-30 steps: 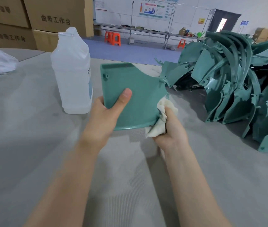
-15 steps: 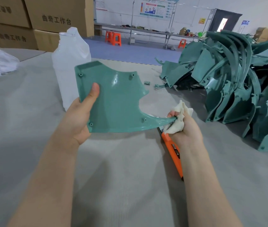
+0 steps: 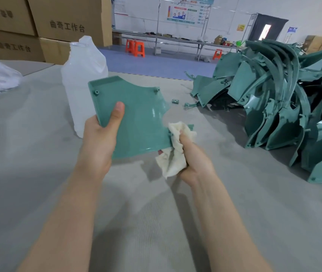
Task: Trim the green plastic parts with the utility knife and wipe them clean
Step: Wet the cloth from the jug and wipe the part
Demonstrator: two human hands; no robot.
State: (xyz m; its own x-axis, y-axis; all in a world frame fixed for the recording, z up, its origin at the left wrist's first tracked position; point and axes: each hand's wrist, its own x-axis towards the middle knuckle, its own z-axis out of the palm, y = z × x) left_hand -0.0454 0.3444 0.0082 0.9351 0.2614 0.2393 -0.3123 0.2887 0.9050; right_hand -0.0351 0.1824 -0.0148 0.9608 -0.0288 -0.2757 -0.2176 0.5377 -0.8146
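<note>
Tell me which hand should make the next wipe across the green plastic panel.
Right. The right hand grips the crumpled cream cloth right at the flat green plastic panel's right edge. The left hand is occupied holding that panel up, thumb on its face.

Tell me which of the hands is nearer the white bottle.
Left. The left hand grips the green part just beside the bottle; the right hand, holding the cloth, sits across the part.
</note>
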